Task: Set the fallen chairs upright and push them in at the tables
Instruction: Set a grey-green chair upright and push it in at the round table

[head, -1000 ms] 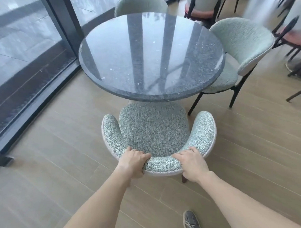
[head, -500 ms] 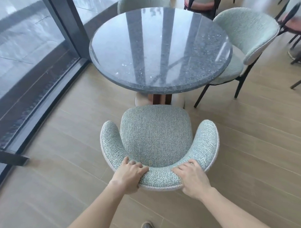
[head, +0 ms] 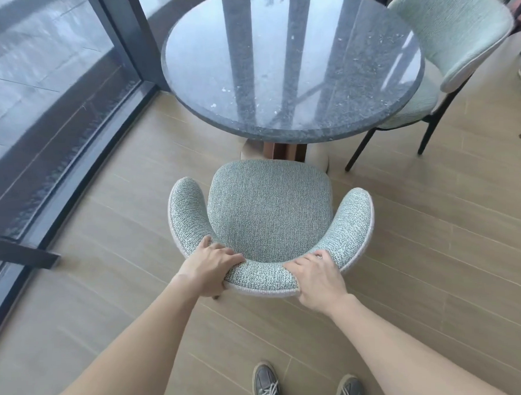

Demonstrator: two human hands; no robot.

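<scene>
Pale planks made up the floor [head: 433, 265]. On the left, a tall window [head: 41, 57] in a dark frame [head: 126, 39] reached down to it, with grey paving [head: 28, 96] outside. Daylight was soft.

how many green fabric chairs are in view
2. One green chair stands before the round table, left hand and right hand gripping its backrest; a second chair sits at the table's right. More may be cropped out.

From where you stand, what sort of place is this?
Likely a cafe or restaurant dining area: a round stone-topped table, the near chair and side chair in matching fabric set around it, and a tall window wall alongside.
</scene>
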